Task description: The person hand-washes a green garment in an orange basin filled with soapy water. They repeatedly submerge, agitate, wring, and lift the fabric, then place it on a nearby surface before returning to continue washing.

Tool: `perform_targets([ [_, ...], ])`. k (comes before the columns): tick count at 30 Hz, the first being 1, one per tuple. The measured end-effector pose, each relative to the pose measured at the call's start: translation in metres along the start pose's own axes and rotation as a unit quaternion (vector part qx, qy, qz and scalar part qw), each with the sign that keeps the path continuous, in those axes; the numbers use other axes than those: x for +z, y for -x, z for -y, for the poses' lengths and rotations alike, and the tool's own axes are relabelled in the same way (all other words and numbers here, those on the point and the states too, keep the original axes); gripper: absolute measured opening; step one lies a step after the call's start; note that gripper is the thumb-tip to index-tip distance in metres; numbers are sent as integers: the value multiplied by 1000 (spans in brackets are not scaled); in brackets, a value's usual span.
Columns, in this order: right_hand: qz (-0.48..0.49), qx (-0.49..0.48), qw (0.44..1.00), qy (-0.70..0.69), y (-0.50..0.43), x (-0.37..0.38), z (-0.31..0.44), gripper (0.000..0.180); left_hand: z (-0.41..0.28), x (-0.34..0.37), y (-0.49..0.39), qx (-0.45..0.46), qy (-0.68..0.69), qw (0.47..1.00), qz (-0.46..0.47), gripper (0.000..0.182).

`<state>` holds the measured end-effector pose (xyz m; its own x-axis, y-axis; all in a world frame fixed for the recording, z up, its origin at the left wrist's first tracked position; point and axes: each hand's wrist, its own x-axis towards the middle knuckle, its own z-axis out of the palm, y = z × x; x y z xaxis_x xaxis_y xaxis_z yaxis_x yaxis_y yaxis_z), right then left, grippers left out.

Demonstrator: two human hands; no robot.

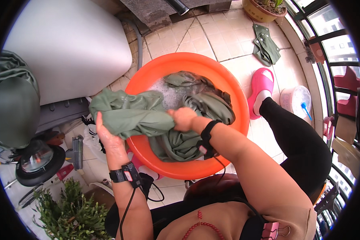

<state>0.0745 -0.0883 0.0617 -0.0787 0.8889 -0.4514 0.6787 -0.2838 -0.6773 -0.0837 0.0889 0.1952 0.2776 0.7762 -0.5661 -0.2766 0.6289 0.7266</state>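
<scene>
My right hand (184, 118) is closed around the near end of a wet green cloth (138, 120), above the left part of an orange plastic basin (186, 174). At the cloth's other end, my left hand (109, 136) holds it from below, thumb showing and the other fingers hidden by the folds. The bunched cloth hangs partly outside the basin's left rim. More green fabric (210, 108) lies crumpled in the basin, some dark with water, next to white suds (168, 94). Black straps with small cabled devices are on both wrists.
A large white appliance (75, 51) stands at upper left. Green fabric (16, 66) hangs at far left. A folded green piece with snaps (265, 45) lies on the tiles. Right of my pink clog (261, 90) is a clear tub (294, 97) with a blue scoop. A plant (72, 210) grows lower left.
</scene>
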Motion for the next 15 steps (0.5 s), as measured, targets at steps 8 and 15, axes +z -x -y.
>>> perform_targets([
  [8, 105, 32, 994, 5, -6, -36, -62, 35, 40, -37, -20, 49, -10, 998, -23, 45],
  [15, -222, 123, 935, 248, -11, -13, -64, 70, 160, -24, -11, -131, -266, 895, -332, 52],
])
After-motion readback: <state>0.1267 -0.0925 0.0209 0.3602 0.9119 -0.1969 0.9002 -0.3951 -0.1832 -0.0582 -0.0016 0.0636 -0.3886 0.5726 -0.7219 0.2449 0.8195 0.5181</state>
